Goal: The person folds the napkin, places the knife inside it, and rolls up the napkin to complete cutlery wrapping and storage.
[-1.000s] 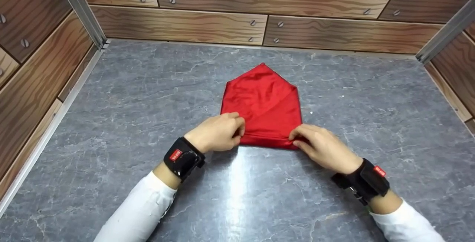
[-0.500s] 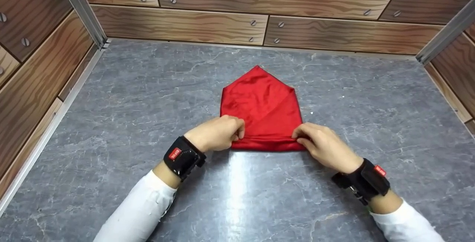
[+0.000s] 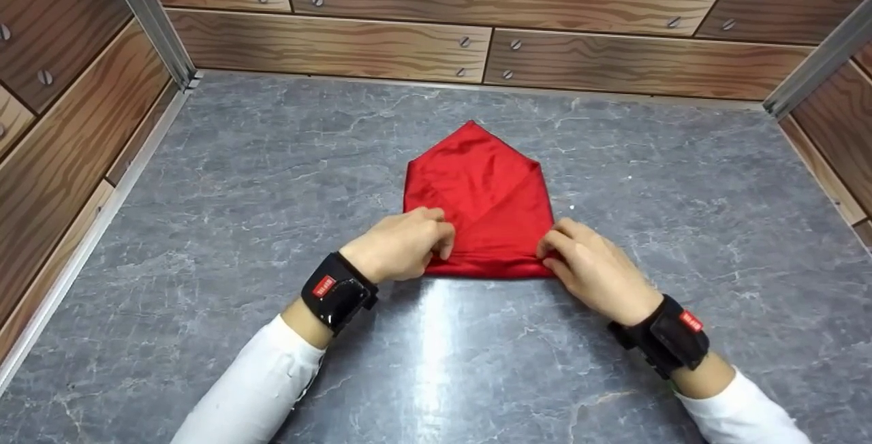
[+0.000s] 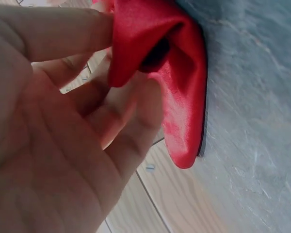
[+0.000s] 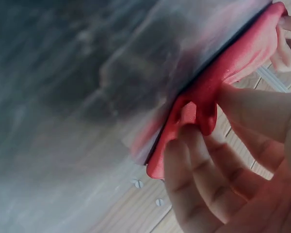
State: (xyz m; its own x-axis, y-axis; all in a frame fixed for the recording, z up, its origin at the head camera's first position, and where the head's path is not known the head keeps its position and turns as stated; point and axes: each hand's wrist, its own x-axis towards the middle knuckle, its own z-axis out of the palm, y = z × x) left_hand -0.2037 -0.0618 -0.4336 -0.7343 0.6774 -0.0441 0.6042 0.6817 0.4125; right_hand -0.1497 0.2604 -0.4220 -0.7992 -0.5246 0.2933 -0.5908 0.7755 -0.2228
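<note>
A shiny red cloth (image 3: 484, 205) lies folded into a five-sided shape, its point facing away from me and a narrow band folded along the near edge. At that band's left end, my left hand (image 3: 402, 243) pinches the fabric. My right hand (image 3: 599, 270) pinches its right end between thumb and fingers. Seen from the left wrist, the red fold (image 4: 184, 121) curls up off the surface beside the fingers. From the right wrist, a raised bit of the cloth (image 5: 208, 111) sits between thumb and fingertips. The fingers cover both near corners in the head view.
The cloth rests on a grey marbled tabletop (image 3: 286, 158). Wood-pattern panels (image 3: 327, 45) wall the back and both sides, with metal corner posts (image 3: 153, 28). A bright reflection streaks the surface in front of the cloth.
The cloth has slid slightly toward me and to the left, and its near band shows fuller width. Both hands have shifted only a little, still at the band's two ends.
</note>
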